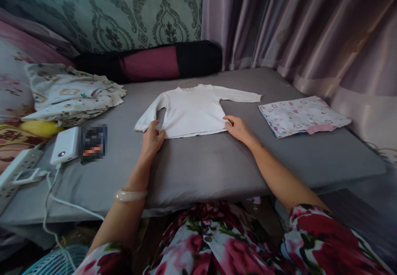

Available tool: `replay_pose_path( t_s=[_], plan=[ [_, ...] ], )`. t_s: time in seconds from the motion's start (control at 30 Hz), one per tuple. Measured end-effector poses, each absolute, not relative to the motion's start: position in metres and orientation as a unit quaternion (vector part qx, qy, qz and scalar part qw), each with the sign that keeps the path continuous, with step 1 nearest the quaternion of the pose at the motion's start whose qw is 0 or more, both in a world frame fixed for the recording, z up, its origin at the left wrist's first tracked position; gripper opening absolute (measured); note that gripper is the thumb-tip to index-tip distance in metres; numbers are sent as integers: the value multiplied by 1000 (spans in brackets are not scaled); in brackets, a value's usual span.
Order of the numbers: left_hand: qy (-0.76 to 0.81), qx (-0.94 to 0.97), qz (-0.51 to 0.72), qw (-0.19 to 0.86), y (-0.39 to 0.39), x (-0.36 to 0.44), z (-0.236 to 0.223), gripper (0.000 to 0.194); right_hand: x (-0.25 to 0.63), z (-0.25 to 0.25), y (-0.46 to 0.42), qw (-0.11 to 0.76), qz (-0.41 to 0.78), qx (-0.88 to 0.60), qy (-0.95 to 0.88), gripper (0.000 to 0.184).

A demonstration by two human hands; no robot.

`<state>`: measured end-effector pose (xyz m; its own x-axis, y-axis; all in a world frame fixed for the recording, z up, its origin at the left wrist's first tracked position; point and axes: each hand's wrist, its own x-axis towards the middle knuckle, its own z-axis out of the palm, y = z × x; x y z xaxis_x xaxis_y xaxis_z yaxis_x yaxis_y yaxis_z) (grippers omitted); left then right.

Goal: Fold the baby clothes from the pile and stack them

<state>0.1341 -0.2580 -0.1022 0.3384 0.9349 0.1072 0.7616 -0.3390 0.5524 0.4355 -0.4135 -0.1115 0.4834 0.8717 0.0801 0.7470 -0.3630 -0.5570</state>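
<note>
A white long-sleeved shirt lies spread flat on the grey-covered surface, its collar away from me and its hem towards me. One sleeve reaches out to the right; the other slants down to the left. At the hem's left corner, my left hand pinches the cloth between thumb and fingers. The opposite corner is pinched by my right hand, with the fingertips partly hidden at the fabric's edge. A pale bangle circles my left wrist.
A folded patterned cloth lies on the right. Crumpled printed fabric, a white power bank, a power strip and a white cable are on the left. A long black-and-maroon bag rests along the wall.
</note>
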Motion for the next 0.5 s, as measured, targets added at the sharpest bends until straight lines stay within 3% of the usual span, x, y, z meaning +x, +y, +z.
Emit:
replay_pose_path(
  t_s=[0.33, 0.5],
  plan=[
    [515, 826, 146, 180, -253, 128, -103, 50, 432, -102, -418, 158, 98, -827, -530, 37],
    [540, 788, 138, 261, -238, 132, -98, 57, 448, -97, -406, 146, 102, -802, -570, 30]
  ],
)
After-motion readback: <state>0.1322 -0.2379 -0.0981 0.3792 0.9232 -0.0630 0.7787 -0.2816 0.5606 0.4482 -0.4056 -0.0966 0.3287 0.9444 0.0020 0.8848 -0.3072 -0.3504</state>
